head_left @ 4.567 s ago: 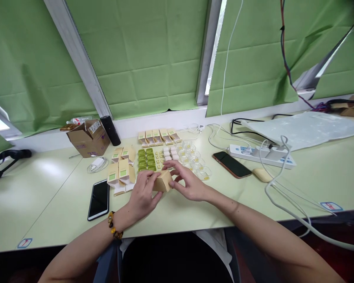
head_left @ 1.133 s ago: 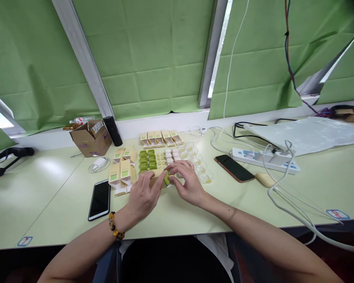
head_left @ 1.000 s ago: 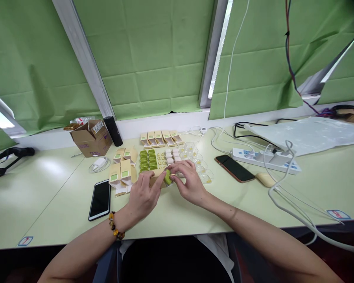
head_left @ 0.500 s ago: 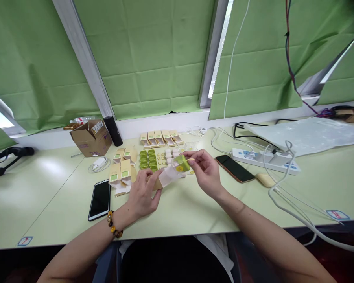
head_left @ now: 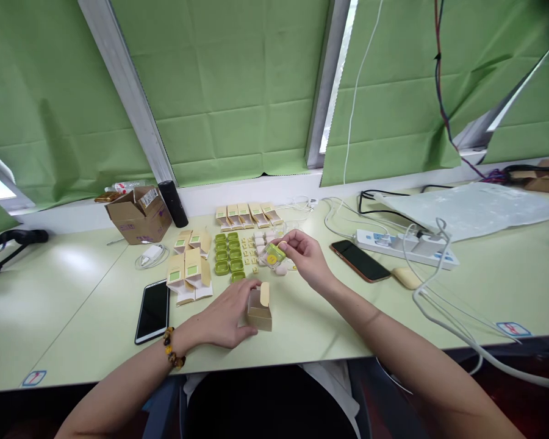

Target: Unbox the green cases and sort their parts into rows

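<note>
A pale green desk (head_left: 73,292) runs the full width under green blinds (head_left: 238,91). At its right end lies a large clear plastic sheet (head_left: 476,204), with a white power strip (head_left: 405,244) and loose white cables (head_left: 443,305) in front of it. A brown cardboard carton (head_left: 137,213) and a black cylinder (head_left: 173,203) stand at the back left. One phone (head_left: 154,310) lies left of the hands, another phone (head_left: 359,260) to their right. Between them sit folded tan boxes with green labels (head_left: 187,268), a row of the same boxes (head_left: 247,214) farther back, and green trays (head_left: 227,253) in a block. The left hand (head_left: 226,314) rests on the desk, its grip closed around a small open tan box (head_left: 260,310) standing upright with its flap up. The right hand (head_left: 304,256), raised just beyond it, pinches a small clear case with a yellow-green piece inside (head_left: 273,256). The tiny items behind that case are too small to make out, and the right hand covers some of them.
</note>
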{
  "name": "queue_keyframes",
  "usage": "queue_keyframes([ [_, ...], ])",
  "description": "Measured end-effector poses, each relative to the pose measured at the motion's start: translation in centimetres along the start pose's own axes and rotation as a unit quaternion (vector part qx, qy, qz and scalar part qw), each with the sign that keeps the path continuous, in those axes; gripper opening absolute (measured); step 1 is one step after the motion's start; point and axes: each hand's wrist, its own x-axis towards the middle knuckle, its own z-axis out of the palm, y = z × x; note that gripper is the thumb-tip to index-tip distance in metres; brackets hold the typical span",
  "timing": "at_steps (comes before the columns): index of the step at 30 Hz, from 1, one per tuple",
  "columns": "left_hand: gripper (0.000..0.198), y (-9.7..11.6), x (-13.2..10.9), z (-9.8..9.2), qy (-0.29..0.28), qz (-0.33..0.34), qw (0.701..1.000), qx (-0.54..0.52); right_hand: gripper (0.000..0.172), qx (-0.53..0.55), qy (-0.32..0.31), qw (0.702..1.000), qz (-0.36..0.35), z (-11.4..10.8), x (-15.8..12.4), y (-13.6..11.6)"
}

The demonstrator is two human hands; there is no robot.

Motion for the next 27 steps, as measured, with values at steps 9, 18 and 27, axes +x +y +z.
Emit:
queue_keyframes([
  [9,0.051,-1.3,1.1,-1.8,0.162,-0.054,0.978,-0.124,0.054,0.050,-0.033,0.994,0.094,0.7,1.5,1.1],
  [18,0.055,-2.4,5.7,-2.2,0.183,-0.082,0.945,-0.258,0.042,-0.017,-0.102,0.994,0.032,2.7,2.9,0.3],
  [27,0.064,-3.4,6.4,-0.2,0.303,-0.108,0.839,-0.439,0.054,0.013,-0.090,0.996,-0.003,2.9,2.3,2.1],
])
